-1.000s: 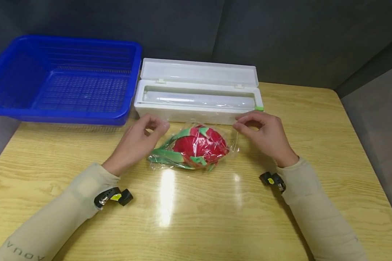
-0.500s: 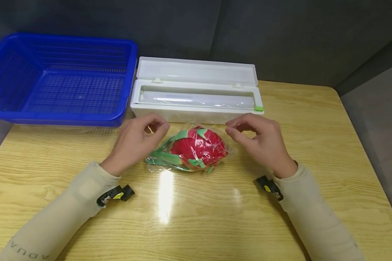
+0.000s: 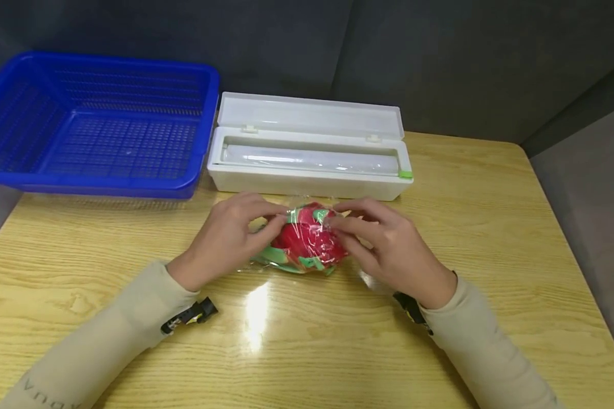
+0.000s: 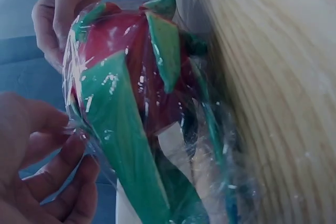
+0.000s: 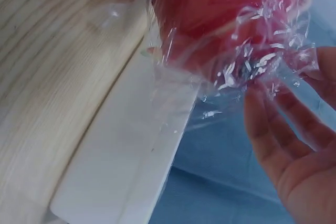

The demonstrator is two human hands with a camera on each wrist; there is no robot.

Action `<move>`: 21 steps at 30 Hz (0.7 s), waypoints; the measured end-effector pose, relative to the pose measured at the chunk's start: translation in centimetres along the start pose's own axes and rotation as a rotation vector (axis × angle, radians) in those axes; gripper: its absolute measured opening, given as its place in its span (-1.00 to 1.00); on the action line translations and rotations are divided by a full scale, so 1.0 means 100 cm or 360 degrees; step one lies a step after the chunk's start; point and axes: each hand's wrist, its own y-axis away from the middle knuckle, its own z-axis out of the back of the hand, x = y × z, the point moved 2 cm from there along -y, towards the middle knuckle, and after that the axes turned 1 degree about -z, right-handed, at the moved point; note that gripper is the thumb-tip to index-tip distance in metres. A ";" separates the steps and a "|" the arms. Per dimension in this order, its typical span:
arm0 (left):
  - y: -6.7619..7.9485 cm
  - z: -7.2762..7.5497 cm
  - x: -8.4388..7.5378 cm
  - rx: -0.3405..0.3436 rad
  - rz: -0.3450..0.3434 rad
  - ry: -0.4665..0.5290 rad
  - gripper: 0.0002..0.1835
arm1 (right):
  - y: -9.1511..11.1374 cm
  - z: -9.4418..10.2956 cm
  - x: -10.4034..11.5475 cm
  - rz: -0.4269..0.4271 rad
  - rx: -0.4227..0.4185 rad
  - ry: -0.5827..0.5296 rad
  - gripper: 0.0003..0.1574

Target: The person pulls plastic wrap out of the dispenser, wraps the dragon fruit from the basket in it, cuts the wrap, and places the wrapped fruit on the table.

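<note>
A red dragon fruit (image 3: 304,241) with green scales lies in front of the long white box, wrapped in clear cling film (image 5: 181,66). At its left end my left hand (image 3: 230,236) pinches an edge of the film between thumb and forefinger, as the left wrist view shows close up. My right hand (image 3: 389,247) has its fingertips on the fruit's right end, where the crinkled film bunches between thumb and fingers (image 5: 257,114). Seen from the left wrist, the loose film trails down along the green tips towards the table.
Behind the fruit stands the white cling film box (image 3: 307,184), lid raised, with a film roll (image 3: 312,159) inside and a green slider (image 3: 405,174) at its right end. A blue plastic basket (image 3: 128,184) sits at the back left of the wooden table (image 3: 307,352).
Both hands have come inward onto the wrapped fruit, the right one moving left from beside it. The film that stuck out at the right end is now gathered under the right fingers.
</note>
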 end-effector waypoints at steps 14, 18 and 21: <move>0.012 -0.004 -0.013 0.0062 -0.0367 -0.0216 -0.08 | 0.006 -0.013 0.019 0.0192 0.0098 0.0391 0.03; 0.011 -0.005 -0.013 0.0076 -0.0396 -0.0278 -0.16 | 0.005 -0.015 0.023 0.0263 0.0095 0.0546 -0.08; 0.011 -0.008 -0.013 0.0052 -0.0465 -0.0387 -0.28 | 0.005 -0.017 0.026 0.0332 0.0084 0.0699 -0.17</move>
